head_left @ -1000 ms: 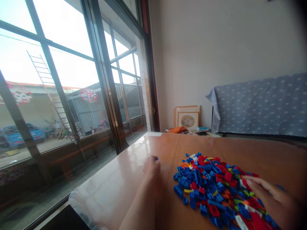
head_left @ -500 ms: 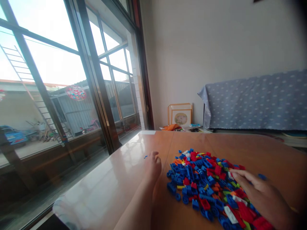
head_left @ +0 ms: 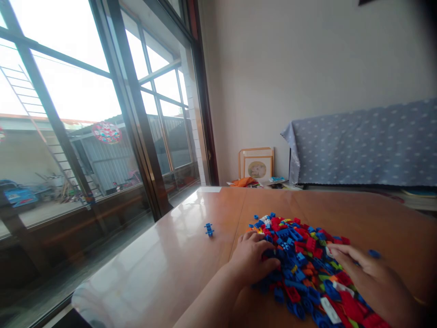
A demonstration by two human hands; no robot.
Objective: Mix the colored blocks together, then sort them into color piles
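Observation:
A heap of small plastic bricks [head_left: 307, 259], mostly blue and red with some white, orange and green, lies on a brown table [head_left: 358, 218]. My left hand [head_left: 254, 259] rests on the heap's left edge with its fingers curled into the bricks. My right hand [head_left: 372, 278] lies flat on the right side of the heap, fingers stretched out. A single small blue piece [head_left: 209, 229] sits alone on the table, left of the heap and apart from both hands.
Large dark-framed windows [head_left: 102, 127] run along the table's left side. A blue dotted cloth [head_left: 365, 146] covers something behind the table. A framed picture [head_left: 256, 166] leans on the wall, with orange and other items beside it.
My left hand let go of the small blue piece, left it on the table, and moved right onto the heap. My right hand stayed on the heap. The view shifted a little.

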